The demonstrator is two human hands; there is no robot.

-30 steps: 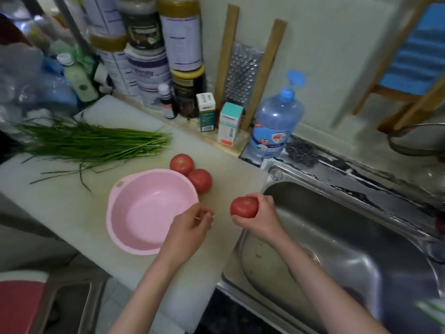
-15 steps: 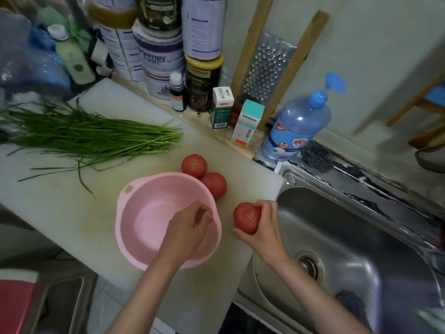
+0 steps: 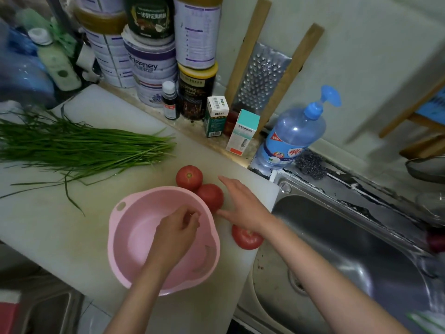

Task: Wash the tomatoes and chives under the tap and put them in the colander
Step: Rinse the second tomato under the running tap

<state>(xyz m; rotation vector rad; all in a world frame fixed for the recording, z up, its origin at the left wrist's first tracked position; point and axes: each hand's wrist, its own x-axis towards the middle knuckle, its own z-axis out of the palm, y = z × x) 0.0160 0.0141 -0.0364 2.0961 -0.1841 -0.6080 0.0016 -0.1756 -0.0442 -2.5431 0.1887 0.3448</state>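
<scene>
Reaching right hand [image 3: 243,206]: flat, fingers spread, empty; thumb beside the middle tomato [image 3: 210,197], probably about to gather it.
Left hand [image 3: 175,232]: hovers over the pink bowl [image 3: 134,242], fingers loosely curled, nothing visible in them.
Tomatoes: three on the white board [image 3: 48,237]. The back tomato [image 3: 189,177] touches the middle one; the near tomato [image 3: 246,238] sits at the sink [image 3: 337,249] edge, handy for rinsing.
Chives [image 3: 79,148]: one bunch, far left.
Bowl: one, empty.
</scene>
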